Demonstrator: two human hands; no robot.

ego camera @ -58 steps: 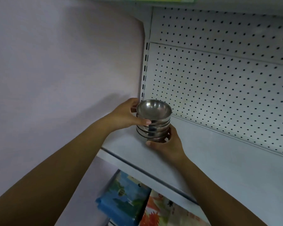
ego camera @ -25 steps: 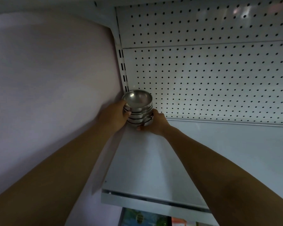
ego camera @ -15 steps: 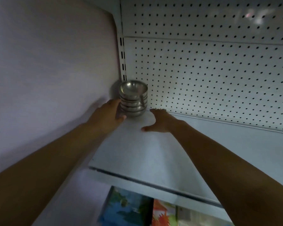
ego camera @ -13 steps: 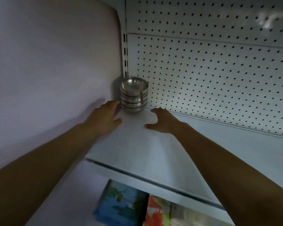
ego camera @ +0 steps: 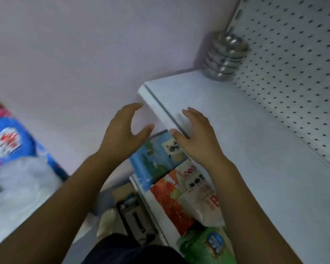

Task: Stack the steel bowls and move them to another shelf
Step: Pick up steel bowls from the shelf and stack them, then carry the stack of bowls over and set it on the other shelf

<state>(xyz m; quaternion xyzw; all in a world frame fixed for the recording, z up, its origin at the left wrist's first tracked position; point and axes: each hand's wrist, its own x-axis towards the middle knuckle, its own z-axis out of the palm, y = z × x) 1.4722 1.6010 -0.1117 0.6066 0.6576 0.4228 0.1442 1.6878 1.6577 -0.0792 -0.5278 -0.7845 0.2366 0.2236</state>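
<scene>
Left hand (ego camera: 122, 134), right hand (ego camera: 195, 139), each grip open

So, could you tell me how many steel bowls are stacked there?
5, it seems: all nested in one stack at the back left corner of the shelf; blur may hide another.
</scene>
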